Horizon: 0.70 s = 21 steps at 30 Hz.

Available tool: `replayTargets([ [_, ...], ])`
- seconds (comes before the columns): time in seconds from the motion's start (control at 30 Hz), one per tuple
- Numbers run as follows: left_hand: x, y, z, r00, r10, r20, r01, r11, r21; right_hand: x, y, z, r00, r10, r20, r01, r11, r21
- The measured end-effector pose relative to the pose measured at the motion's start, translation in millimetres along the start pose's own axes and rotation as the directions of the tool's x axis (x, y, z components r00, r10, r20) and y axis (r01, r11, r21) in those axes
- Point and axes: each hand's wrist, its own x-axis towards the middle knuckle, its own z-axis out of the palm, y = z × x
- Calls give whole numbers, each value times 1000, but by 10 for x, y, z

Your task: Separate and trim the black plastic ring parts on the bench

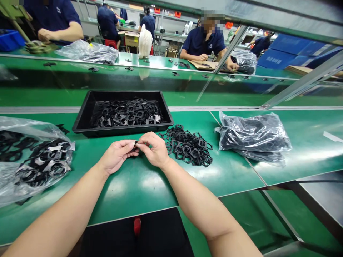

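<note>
My left hand (119, 154) and my right hand (153, 149) meet above the green table, both pinching one small black part (136, 143). Fingers cover most of it, so its full shape is hidden. Just right of my right hand lies a loose pile of flat black rings (187, 145). Behind my hands stands a black tray (122, 131) holding many black ring-shaped parts (130, 111), some with shiny metallic faces.
On the left an open clear plastic bag (40, 167) spills similar parts. At right lies a filled plastic bag (253, 134). A conveyor (150, 84) with scattered parts runs behind, under a metal frame post (233, 46). Co-workers (203, 43) sit on its far side.
</note>
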Motion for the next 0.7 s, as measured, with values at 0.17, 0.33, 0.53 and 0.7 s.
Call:
replayTargets([
  [0.17,-15,1,2,1000,-2,29,0,999,52,-22,33,94,938,342,61,-341,875,344],
  [0.33,1,-11,-6,1000,26,-4,-26,991,-133,-13,66,110,923,383,-50,-340,867,364],
  [0.53,15,-22,-27,998,64,0,-63,980,-189,-16,16,59,980,158,-120,-153,987,52],
  [0.7,0,-38,-13,998,65,11,-62,983,-175,-13,2,45,986,109,-124,-109,994,8],
])
